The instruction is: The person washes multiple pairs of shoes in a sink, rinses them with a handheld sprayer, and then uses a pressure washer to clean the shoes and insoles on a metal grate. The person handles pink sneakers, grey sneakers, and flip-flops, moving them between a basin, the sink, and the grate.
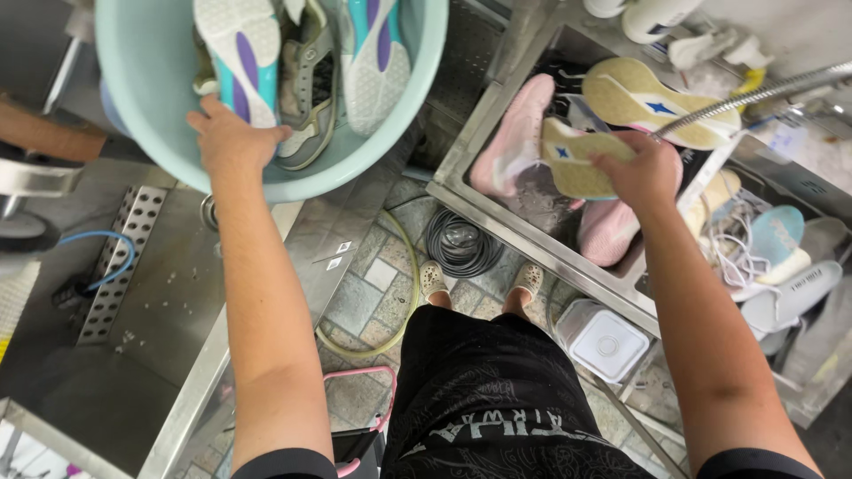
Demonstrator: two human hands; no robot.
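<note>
My left hand (229,135) reaches into a pale green plastic basin (142,80) and grips a white sneaker with a teal and purple sole (241,49). Two more shoes lie in the basin beside it, a grey one (311,80) and another white one (377,62). My right hand (641,170) holds a yellow shoe with a blue star mark (577,158) over a steel sink (497,213). In the sink lie a pink shoe (519,133), another pink one (608,232) and a second yellow shoe (648,99), sole up.
A metal spray hose (754,96) runs over the sink. White laces (737,248), insoles (781,244) and a grey shoe (790,297) lie at the right. A steel counter (133,310) is at the left. On the tiled floor sit a coiled black hose (461,241), a white container (605,341) and my feet (479,282).
</note>
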